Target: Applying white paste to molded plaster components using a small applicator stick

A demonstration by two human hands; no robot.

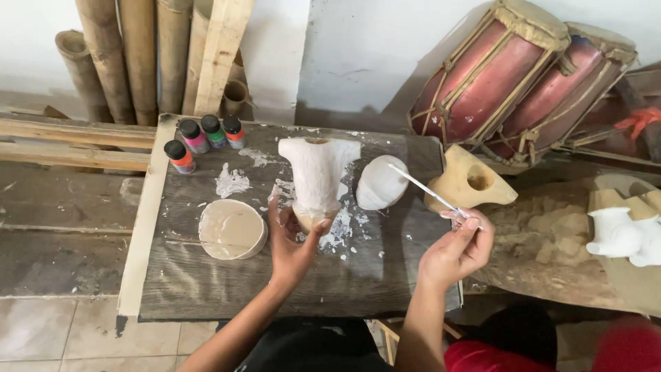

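Note:
My left hand (292, 244) grips the bare lower end of a white-painted carved wooden figure (318, 172), holding it upright on the dark wooden board (241, 282). My right hand (458, 248) pinches a thin white-coated brush (423, 187), whose tip points up-left toward a white-painted rounded piece (381, 182) lying just right of the figure. White paint smears and flecks lie on the board around both pieces.
A round lid of pale paint (232, 229) lies left of my left hand. Several small paint bottles (203, 141) stand at the board's back left. An unpainted carved wooden piece (469, 182), red drums (523, 76), bamboo poles (131, 55) and white-painted figures (623, 234) surround the board.

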